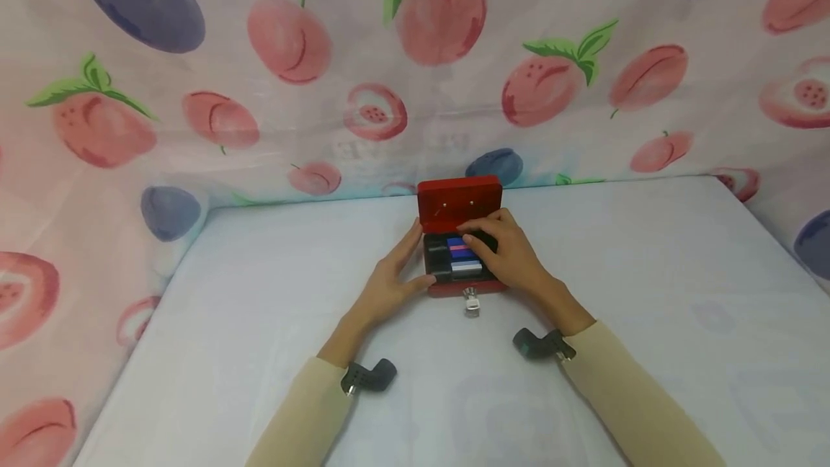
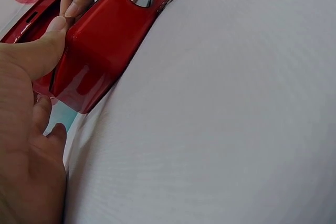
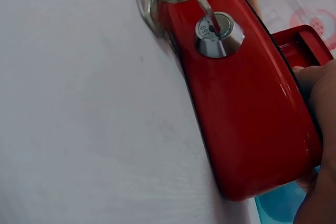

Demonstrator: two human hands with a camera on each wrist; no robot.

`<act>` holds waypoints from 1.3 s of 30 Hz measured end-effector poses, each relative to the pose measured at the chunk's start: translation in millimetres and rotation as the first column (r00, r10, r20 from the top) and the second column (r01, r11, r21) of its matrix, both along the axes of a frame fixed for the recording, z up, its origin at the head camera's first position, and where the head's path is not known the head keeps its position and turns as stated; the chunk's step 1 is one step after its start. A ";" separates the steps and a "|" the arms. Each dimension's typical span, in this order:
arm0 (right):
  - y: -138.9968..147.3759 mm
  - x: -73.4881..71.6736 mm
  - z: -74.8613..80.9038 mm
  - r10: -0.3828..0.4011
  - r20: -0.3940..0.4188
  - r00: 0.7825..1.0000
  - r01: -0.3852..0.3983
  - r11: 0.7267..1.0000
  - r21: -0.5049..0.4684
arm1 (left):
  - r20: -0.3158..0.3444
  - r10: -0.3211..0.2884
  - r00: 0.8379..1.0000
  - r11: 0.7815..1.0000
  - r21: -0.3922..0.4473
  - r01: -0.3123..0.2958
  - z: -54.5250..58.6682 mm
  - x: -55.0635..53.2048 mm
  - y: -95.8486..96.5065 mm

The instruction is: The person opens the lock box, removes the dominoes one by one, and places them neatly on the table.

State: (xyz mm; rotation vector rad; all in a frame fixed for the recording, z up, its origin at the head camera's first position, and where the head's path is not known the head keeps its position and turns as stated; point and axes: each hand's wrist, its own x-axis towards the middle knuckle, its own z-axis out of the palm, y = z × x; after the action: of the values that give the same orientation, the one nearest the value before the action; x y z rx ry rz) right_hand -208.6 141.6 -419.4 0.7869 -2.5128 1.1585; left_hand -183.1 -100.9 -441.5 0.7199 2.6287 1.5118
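Sleeves closest to cam. Left hand (image 1: 389, 283) lies flat vs the red cash box's (image 1: 462, 287) left side, thumb at its front corner, prob. to steady it mid-counter (image 1: 648, 294). Right hand (image 1: 509, 251), fingers relaxed, reaches into the tray (image 1: 463, 256). Lid (image 1: 459, 200) up; key (image 1: 471, 301) in lock.

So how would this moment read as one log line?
cash box: lid open | key: in lock | left hand: steadies side | right hand: rests on tray
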 end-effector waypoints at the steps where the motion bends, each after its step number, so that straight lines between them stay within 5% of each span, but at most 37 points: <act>1: 0.2 -0.4 -0.5 0.003 -0.013 1.000 -0.003 1.000 0.008 | 0.005 -0.001 1.000 1.000 0.004 0.001 0.1 0.5 0.2; 18: 0.5 -3.3 -1.9 -0.013 -0.093 0.996 0.018 0.998 0.054 | -0.027 -0.012 1.000 1.000 0.010 0.012 -1.3 -3.3 1.0; 39: -1.5 -0.2 0.4 -0.009 -0.071 0.997 0.011 0.999 0.034 | -0.025 -0.004 1.000 1.000 0.008 0.005 0.7 -0.1 1.7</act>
State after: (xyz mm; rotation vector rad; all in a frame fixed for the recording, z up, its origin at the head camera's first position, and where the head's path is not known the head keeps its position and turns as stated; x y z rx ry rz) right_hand -208.8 140.0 -419.0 0.8089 -2.4815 1.0681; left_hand -183.1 -99.2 -440.8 0.7495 2.6382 1.5237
